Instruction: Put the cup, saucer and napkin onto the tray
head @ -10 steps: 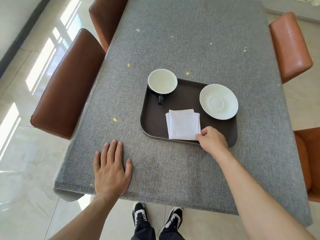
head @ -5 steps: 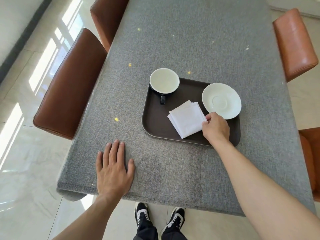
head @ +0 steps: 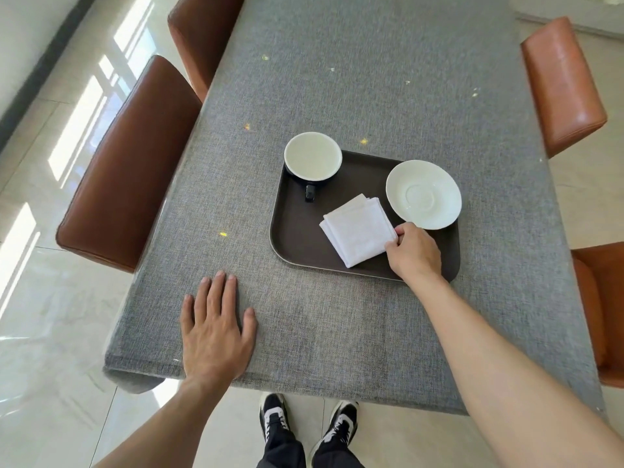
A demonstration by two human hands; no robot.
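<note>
A dark brown tray [head: 297, 231] lies on the grey tablecloth. A cup [head: 312, 157], black outside and white inside, stands in its far left corner with the handle toward me. A white saucer [head: 423, 194] rests in the far right corner. A folded white napkin [head: 358, 229] lies turned at an angle in the middle of the tray. My right hand [head: 413, 253] pinches the napkin's right corner, over the tray's near right part. My left hand [head: 216, 327] lies flat and open on the cloth near the table's front edge.
The grey-clothed table [head: 371, 79] stretches far ahead. Brown leather chairs stand on the left [head: 125, 170], orange ones on the right [head: 560, 86]. My feet [head: 307, 423] show below the front edge on a glossy tiled floor.
My right hand has pushed the napkin from the tray's near edge toward the middle, turning it to an angle. The left hand has stayed flat on the cloth.
</note>
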